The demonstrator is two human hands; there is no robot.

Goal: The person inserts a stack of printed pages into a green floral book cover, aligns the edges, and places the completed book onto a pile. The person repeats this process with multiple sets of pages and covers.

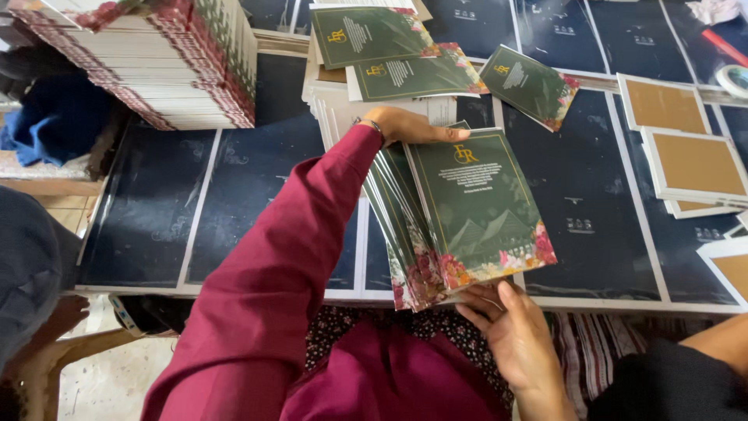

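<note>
A fanned stack of dark green cards with gold print and floral corners (467, 210) sits between both hands over the table. My left hand (405, 126), in a maroon sleeve, grips the stack's far top edge. The near bottom edge rests on the fingers of my right hand (518, 335), with the thumb on the flowered corner. More green cards of the same kind (374, 35) lie spread at the far side of the table, one apart from them (530, 84) to the right.
Dark navy printed sheets (234, 195) cover the table. A tall stack of cards (179, 70) stands at the far left. Brown-faced white boards (693, 164) lie at the right. A tape roll (732, 78) is at the far right. Another person's arm (717, 343) shows at lower right.
</note>
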